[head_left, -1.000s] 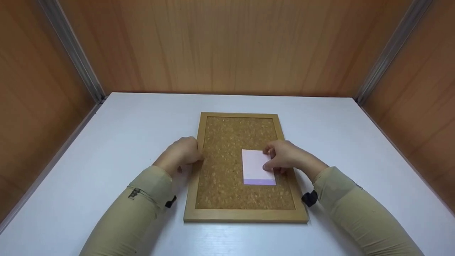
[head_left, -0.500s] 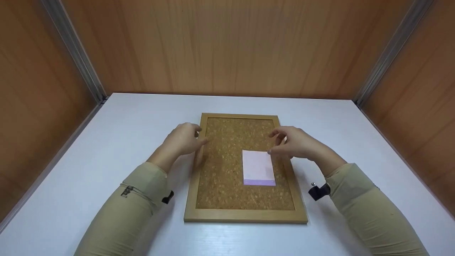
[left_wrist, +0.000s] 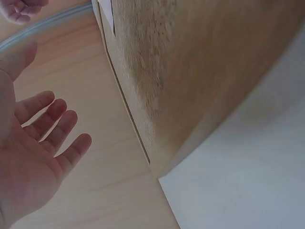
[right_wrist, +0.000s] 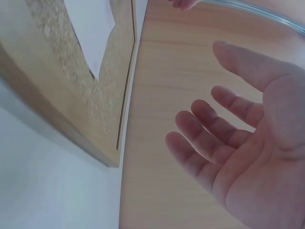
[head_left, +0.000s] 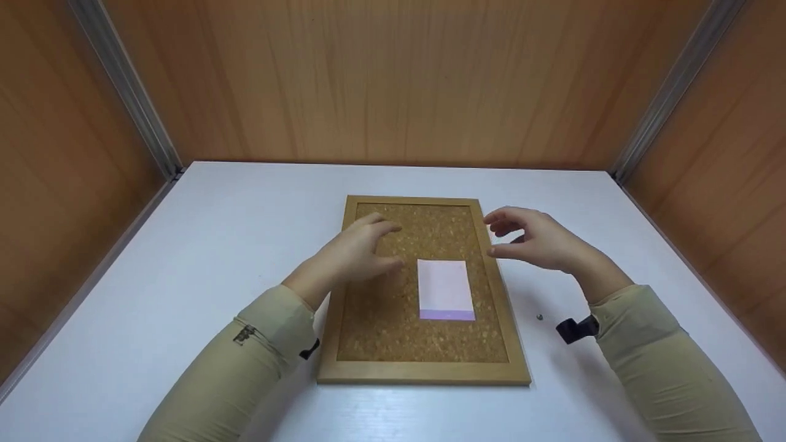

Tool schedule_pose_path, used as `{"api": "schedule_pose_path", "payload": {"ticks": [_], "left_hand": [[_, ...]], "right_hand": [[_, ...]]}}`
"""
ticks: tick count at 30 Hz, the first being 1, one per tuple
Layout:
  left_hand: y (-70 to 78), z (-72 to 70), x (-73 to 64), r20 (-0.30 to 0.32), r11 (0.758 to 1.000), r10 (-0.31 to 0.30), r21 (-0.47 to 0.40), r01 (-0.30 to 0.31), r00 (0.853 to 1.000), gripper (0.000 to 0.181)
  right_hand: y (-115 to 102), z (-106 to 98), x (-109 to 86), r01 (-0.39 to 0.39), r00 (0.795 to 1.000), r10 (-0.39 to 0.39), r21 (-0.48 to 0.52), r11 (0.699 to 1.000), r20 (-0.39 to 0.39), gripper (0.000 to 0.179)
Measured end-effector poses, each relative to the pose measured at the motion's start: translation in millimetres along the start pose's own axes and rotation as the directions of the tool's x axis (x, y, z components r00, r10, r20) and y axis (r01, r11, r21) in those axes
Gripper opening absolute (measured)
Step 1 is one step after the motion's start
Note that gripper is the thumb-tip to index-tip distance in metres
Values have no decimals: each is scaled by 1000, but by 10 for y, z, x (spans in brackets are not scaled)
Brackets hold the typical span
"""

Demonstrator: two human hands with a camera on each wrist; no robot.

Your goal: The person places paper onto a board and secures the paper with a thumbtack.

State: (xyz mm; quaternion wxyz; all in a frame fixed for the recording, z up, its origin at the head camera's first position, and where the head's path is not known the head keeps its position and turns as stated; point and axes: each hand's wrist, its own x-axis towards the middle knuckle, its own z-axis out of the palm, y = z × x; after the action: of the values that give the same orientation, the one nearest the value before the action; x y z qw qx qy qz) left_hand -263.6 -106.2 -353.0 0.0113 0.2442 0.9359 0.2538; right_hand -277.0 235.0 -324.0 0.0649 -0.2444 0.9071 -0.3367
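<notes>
A cork board (head_left: 424, 230) in a light wooden frame lies flat on the white table. On its right half rests a pad of pale pink paper (head_left: 443, 283) with a purple strip along its near edge. My left hand (head_left: 359, 252) hovers over the left part of the cork, fingers spread and nothing in them. Past the frame's right side my right hand (head_left: 534, 240) is raised, thumb and fingers apart and holding nothing. Both wrist views show the bare palms, the left palm (left_wrist: 35, 152) and the right palm (right_wrist: 257, 157), away from the board.
A tiny round metallic thing (head_left: 540, 317) lies on the table (head_left: 245, 233) to the right of the board. Wooden panels (head_left: 393, 80) enclose the table at the back and both sides, with metal posts (head_left: 126, 86) at the corners.
My right hand has let go of the paper pad's right edge and moved right and up. My left hand has left the frame's left edge and moved right over the cork.
</notes>
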Motion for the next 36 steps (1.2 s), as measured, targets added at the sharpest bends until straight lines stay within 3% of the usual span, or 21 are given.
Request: {"api": "schedule_pose_path", "payload": {"ticks": [9,12,16,19,26,36], "left_hand": [[156,250,61,175,993,75,74,-89,982,74],[195,300,86,208,993,58,90,-78,976,74],[240,338,104,258,993,-14,116,-17,966,78],[265,361,114,294,987,-33,160,-15,955,78],[307,400,120,313,971,-51,239,-27,948,65],[350,408,135,318,966,-62,259,-23,946,41]], "right_hand": [[147,-125,-113,8,1000,-8,25,1000,-9,54],[199,-161,-144,-4,1000,4,16,1000,-14,56],[273,-207,-182,-18,1000,18,-1,1000,-19,57],[317,-239,-210,-33,999,33,2,999,-24,57],[379,-296,-272,-70,997,70,-1,998,-29,58],[471,-418,-407,-107,994,106,-15,994,-41,57]]}}
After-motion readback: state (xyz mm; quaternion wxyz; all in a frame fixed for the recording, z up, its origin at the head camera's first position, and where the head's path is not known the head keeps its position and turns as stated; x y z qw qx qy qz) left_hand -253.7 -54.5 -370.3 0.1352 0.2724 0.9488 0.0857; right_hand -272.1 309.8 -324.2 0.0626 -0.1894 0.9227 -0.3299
